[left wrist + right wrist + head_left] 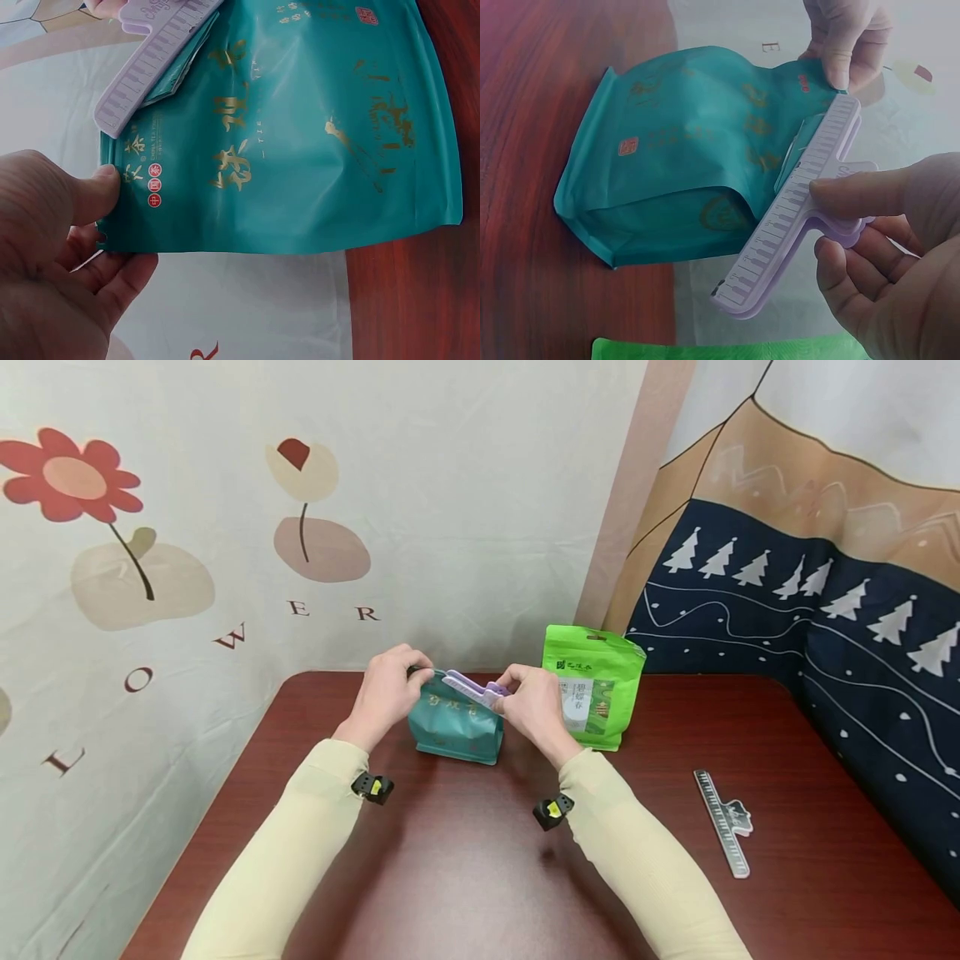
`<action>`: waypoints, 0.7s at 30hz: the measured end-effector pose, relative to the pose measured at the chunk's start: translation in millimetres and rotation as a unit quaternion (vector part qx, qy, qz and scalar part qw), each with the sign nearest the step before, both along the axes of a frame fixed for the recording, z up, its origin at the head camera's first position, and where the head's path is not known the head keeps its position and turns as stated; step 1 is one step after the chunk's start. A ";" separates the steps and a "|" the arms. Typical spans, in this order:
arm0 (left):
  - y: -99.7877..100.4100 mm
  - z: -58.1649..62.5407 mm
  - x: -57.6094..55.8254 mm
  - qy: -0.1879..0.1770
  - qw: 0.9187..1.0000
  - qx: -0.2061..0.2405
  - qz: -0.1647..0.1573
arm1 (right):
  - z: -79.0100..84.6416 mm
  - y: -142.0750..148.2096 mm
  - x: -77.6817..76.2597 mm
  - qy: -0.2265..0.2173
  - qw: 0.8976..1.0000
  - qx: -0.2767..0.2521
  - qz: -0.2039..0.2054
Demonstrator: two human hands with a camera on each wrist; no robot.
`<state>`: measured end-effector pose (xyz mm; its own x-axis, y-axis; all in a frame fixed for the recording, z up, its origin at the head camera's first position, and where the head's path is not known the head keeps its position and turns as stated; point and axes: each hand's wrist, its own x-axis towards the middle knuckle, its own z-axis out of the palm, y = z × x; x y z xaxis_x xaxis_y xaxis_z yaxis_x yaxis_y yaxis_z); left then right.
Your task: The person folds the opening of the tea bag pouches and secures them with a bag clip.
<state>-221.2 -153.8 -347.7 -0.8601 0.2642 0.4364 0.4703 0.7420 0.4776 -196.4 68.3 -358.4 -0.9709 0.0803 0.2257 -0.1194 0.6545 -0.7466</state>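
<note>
A teal tea pouch with gold lettering stands upright at the back of the table. My left hand pinches its top left corner between thumb and fingers, seen closely in the left wrist view. In my right hand is a lilac clip with a piano-key pattern, gripped by thumb and fingers at its handle. The clip's long bar lies aslant across the pouch's top edge, where a folded flap shows beside it. Whether the clip's jaws bite the pouch cannot be made out.
Just right of the teal pouch stands a bright green pouch. A clear clip with piano keys lies on the right of the dark red wooden table. A printed cloth hangs behind the table.
</note>
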 end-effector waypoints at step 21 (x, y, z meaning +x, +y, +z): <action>1.8 -1.8 -2.3 0.020 1.000 -0.004 0.004 | -1.5 -6.7 -4.6 0.022 0.999 -0.042 -0.003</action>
<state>-223.5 -152.0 -349.5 -0.8446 0.2603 0.4678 0.4820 0.7499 0.4531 -200.9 61.7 -359.8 -0.9598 0.1058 0.2602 -0.1497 0.5913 -0.7925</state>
